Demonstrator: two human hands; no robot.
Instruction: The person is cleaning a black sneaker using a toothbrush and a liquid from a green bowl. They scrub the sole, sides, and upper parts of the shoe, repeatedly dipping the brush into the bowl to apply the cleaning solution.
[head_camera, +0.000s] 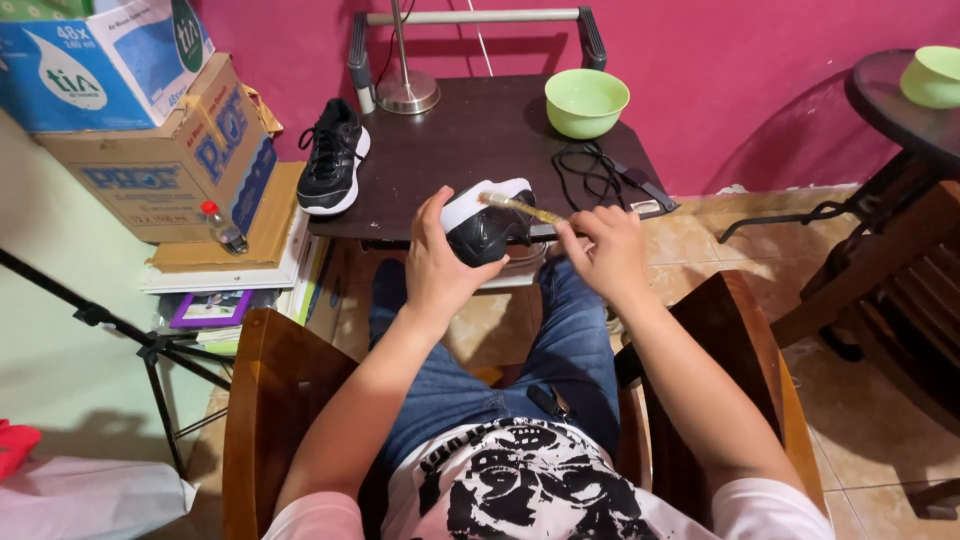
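Note:
My left hand (436, 262) grips a black sneaker with a white sole (487, 221), held sole-up over my lap at the front edge of the dark table (470, 150). My right hand (610, 250) holds a thin yellowish brush (522, 207) by its handle, its tip resting on the white sole. A second black sneaker (332, 158) stands upright on the table's left side.
A green bowl (586, 101), a lamp base (407, 92) and a black cable (592, 172) sit on the table. Cardboard boxes (165, 150) stack at left with a small bottle (221, 228). A tripod (130, 340) stands at left, a round table with another green bowl (932, 76) at right.

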